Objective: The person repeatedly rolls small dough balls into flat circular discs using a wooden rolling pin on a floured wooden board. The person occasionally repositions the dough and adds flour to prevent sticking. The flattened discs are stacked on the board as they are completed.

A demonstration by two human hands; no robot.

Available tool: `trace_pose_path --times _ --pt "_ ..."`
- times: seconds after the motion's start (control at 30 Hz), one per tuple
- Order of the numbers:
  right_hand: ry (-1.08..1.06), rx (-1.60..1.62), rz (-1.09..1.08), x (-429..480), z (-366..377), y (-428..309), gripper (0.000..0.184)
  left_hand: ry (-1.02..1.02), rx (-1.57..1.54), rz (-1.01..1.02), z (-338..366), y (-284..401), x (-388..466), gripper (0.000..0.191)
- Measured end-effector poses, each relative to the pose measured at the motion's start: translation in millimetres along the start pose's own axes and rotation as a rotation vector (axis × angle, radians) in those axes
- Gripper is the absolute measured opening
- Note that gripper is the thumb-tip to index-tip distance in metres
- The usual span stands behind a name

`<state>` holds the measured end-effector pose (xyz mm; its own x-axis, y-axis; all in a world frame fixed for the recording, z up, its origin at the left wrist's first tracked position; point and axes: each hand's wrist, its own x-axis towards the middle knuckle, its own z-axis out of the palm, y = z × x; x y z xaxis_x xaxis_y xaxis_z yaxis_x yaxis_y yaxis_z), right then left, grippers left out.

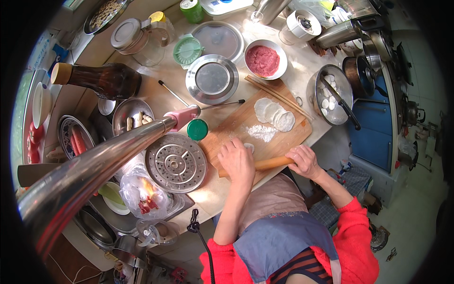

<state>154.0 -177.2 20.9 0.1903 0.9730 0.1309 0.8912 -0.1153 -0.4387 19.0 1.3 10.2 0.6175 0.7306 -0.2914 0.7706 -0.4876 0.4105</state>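
A wooden cutting board lies on the counter before me, with a wooden rolling pin across its near edge. My right hand is closed around the pin's right end. My left hand lies with bent fingers at a small piece of dough, mostly hidden behind it; whether it grips anything does not show. Beyond my hands are a heap of white flour and several overlapping round dough wrappers. Two wooden chopsticks rest along the board's far side. A white bowl of ground meat stands behind them.
A metal pot holding dough pieces and a black-handled knife stands at the right. At the left are a perforated steamer plate, a green lid, a plastic bag and a metal pole. A dark bottle lies farther back.
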Motion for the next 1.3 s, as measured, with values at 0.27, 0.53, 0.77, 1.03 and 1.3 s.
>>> trace_pose_path --times 0.27,0.53,0.77,1.03,1.3 --pt "-0.021 0.002 -0.001 3.7 -0.4 1.0 0.039 0.055 -0.211 0.105 5.1 -0.8 0.6 0.022" --pt "0.009 0.02 0.019 6.1 -2.6 5.2 0.04 -0.166 -0.314 0.375 -3.4 -26.7 14.8 0.011" --pt "0.017 0.018 0.076 10.4 2.0 7.8 0.041 -0.044 -0.271 0.457 -8.2 -24.4 22.3 0.026" --pt "-0.035 0.069 0.067 24.1 5.3 18.4 0.038 0.334 -0.264 0.287 7.7 -32.4 -7.8 0.027" --pt "0.009 0.022 0.053 23.1 9.8 19.5 0.039 0.316 -0.128 0.243 15.1 -27.5 12.7 0.018"
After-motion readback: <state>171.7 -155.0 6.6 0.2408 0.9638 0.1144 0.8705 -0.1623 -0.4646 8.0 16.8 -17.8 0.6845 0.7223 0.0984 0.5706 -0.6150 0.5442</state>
